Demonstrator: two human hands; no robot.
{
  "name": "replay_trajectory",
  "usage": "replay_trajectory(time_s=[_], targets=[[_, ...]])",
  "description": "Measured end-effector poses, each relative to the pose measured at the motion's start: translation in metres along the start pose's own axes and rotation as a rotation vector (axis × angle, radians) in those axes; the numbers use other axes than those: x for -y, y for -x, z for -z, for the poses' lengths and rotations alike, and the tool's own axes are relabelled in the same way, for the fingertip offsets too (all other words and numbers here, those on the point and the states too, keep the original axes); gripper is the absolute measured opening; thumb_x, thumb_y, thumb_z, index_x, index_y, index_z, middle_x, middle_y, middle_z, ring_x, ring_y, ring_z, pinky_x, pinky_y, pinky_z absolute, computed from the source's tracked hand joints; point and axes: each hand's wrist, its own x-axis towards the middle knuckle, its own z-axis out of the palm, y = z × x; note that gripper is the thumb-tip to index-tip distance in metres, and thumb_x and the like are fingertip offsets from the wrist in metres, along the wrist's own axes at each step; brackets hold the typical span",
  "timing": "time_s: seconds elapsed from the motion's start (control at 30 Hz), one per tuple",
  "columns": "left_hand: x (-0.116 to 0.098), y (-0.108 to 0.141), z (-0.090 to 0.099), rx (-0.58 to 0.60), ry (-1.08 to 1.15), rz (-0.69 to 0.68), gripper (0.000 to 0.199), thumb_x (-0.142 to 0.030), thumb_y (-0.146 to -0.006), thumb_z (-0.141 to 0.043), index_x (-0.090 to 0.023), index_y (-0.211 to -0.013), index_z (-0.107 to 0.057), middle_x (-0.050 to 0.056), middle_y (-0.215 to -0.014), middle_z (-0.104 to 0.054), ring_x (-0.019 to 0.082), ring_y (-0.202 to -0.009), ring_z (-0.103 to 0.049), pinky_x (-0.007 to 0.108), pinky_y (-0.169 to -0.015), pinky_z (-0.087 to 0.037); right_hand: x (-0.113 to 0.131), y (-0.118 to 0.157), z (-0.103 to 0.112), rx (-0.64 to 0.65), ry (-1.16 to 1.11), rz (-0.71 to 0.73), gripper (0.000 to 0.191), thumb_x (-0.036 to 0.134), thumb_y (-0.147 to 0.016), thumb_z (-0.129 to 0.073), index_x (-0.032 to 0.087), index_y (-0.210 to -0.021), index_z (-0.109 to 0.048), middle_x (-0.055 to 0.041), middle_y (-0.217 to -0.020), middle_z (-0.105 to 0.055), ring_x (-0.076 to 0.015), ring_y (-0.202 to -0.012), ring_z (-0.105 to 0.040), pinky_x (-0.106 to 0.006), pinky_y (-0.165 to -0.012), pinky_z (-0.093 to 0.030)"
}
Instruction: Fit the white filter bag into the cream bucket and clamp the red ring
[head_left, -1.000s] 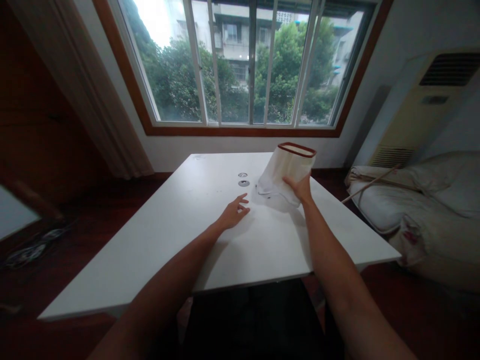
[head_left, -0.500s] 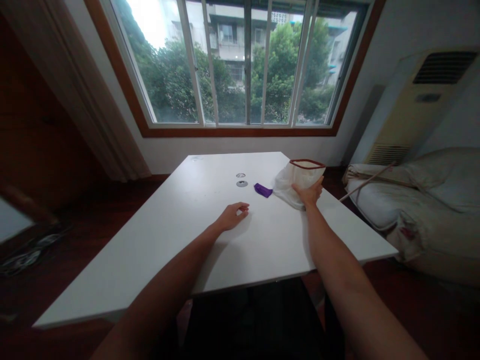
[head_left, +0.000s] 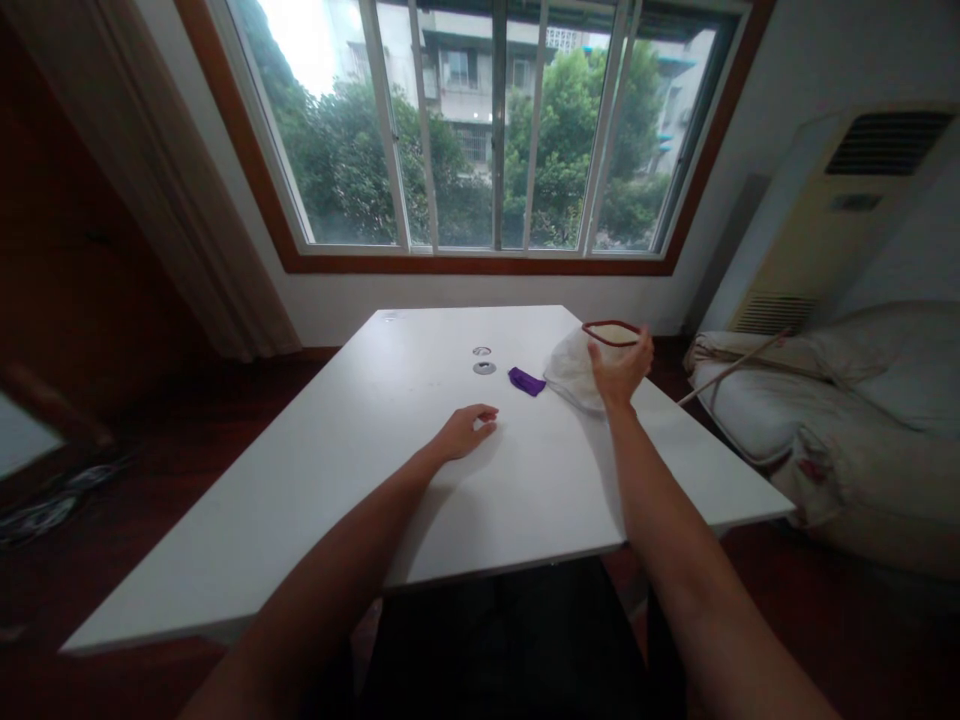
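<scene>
On the right side of the white table (head_left: 315,480) stands a soft, whitish, see-through container (head_left: 574,362) with a brown rim (head_left: 600,328) around its open mouth. My right hand (head_left: 622,372) is up against the near right side of this container, just below the rim, its thumb and fingers spread apart. Part of the container is hidden behind that hand. Left of it lies a small purple folded item (head_left: 526,381), its kind unclear. Nearer to me, my left hand (head_left: 466,432) rests on the tabletop with loosely bent fingers and nothing in it.
Two round cable-hole fittings (head_left: 484,368) are set into the tabletop. A large window (head_left: 480,262) is beyond the table. To the right are big wrapped bundles (head_left: 847,420) with a stick (head_left: 731,366) across them, and a standing air conditioner (head_left: 817,220).
My right hand has slid up the container's side toward the rim, and its thumb has risen. My left hand and the purple item stay where they were.
</scene>
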Motion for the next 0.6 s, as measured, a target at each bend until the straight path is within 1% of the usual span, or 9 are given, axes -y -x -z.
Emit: replay_trajectory(time_s=[0.03,0.1,0.17,0.2,0.27,0.33,0.4,0.5,0.6], targets=[[0.002,0.000,0.000,-0.011,-0.009,-0.003,0.036,-0.038,-0.086,-0.058,-0.019,-0.114,-0.066,0.009,-0.109,-0.073,0.023,-0.100,-0.068,0.040,-0.090,-0.054,0.014,0.006,0.000,0.088,-0.064,0.084,0.088,0.063,-0.089,-0.047,0.007,-0.153,-0.022,-0.0222,-0.154,-0.035,-0.0326,-0.145,-0.030,-0.052,-0.119,-0.024],[0.006,-0.001,0.001,-0.033,-0.031,-0.002,0.036,-0.039,-0.086,-0.057,-0.019,-0.114,-0.067,0.009,-0.109,-0.073,0.023,-0.099,-0.068,0.041,-0.091,-0.054,0.037,0.026,-0.008,0.394,-0.194,0.282,0.065,0.054,-0.096,-0.038,0.013,-0.146,-0.042,-0.0172,-0.146,-0.049,-0.0284,-0.137,-0.043,-0.047,-0.118,-0.028],[0.009,-0.001,0.004,-0.050,-0.048,0.012,0.036,-0.040,-0.087,-0.056,-0.019,-0.114,-0.067,0.009,-0.109,-0.073,0.023,-0.099,-0.068,0.041,-0.091,-0.054,0.053,0.050,-0.022,0.731,-0.221,0.446,0.057,0.052,-0.095,-0.043,0.017,-0.139,-0.052,-0.0128,-0.143,-0.055,-0.0257,-0.134,-0.047,-0.042,-0.118,-0.030],[0.010,0.000,0.005,-0.055,-0.055,0.021,0.036,-0.041,-0.087,-0.056,-0.019,-0.114,-0.067,0.009,-0.109,-0.073,0.023,-0.098,-0.068,0.041,-0.091,-0.054,0.058,0.060,-0.029,0.856,-0.190,0.498,0.055,0.051,-0.095,-0.045,0.018,-0.138,-0.054,-0.0117,-0.144,-0.054,-0.0252,-0.137,-0.045,-0.040,-0.118,-0.029],[0.011,0.000,0.007,-0.059,-0.060,0.034,0.036,-0.041,-0.087,-0.056,-0.019,-0.114,-0.068,0.009,-0.109,-0.073,0.023,-0.098,-0.068,0.041,-0.091,-0.054,0.061,0.076,-0.042,1.015,-0.104,0.525,0.054,0.048,-0.097,-0.044,0.015,-0.137,-0.055,-0.0132,-0.148,-0.050,-0.0253,-0.140,-0.041,-0.039,-0.119,-0.027],[0.011,0.000,0.008,-0.058,-0.060,0.037,0.036,-0.040,-0.087,-0.056,-0.019,-0.114,-0.068,0.009,-0.109,-0.073,0.023,-0.098,-0.068,0.041,-0.091,-0.054,0.058,0.083,-0.051,1.101,-0.031,0.500,0.053,0.046,-0.099,-0.040,0.012,-0.137,-0.055,-0.0150,-0.149,-0.048,-0.0252,-0.142,-0.040,-0.037,-0.119,-0.027],[0.011,-0.001,0.008,-0.053,-0.067,0.034,0.037,-0.040,-0.086,-0.057,-0.019,-0.113,-0.068,0.009,-0.108,-0.073,0.023,-0.098,-0.068,0.041,-0.092,-0.054,0.050,0.082,-0.057,1.138,0.014,0.466,0.055,0.047,-0.100,-0.037,0.011,-0.138,-0.054,-0.0157,-0.150,-0.046,-0.0254,-0.142,-0.040,-0.036,-0.118,-0.028],[0.012,-0.002,0.007,-0.054,-0.084,0.031,0.037,-0.041,-0.085,-0.058,-0.019,-0.112,-0.069,0.009,-0.108,-0.073,0.023,-0.097,-0.068,0.042,-0.094,-0.053,0.034,0.073,-0.062,1.110,0.088,0.386,0.060,0.048,-0.101,-0.032,0.007,-0.140,-0.052,-0.0177,-0.152,-0.043,-0.0271,-0.143,-0.039,-0.038,-0.118,-0.029],[0.014,-0.002,0.006,-0.053,-0.078,0.033,0.036,-0.041,-0.085,-0.058,-0.018,-0.111,-0.069,0.009,-0.108,-0.073,0.024,-0.099,-0.067,0.042,-0.095,-0.053,0.013,0.063,-0.064,1.007,0.184,0.269,0.061,0.047,-0.101,-0.032,0.002,-0.136,-0.054,-0.0218,-0.148,-0.047,-0.0272,-0.140,-0.042,-0.037,-0.117,-0.029]])
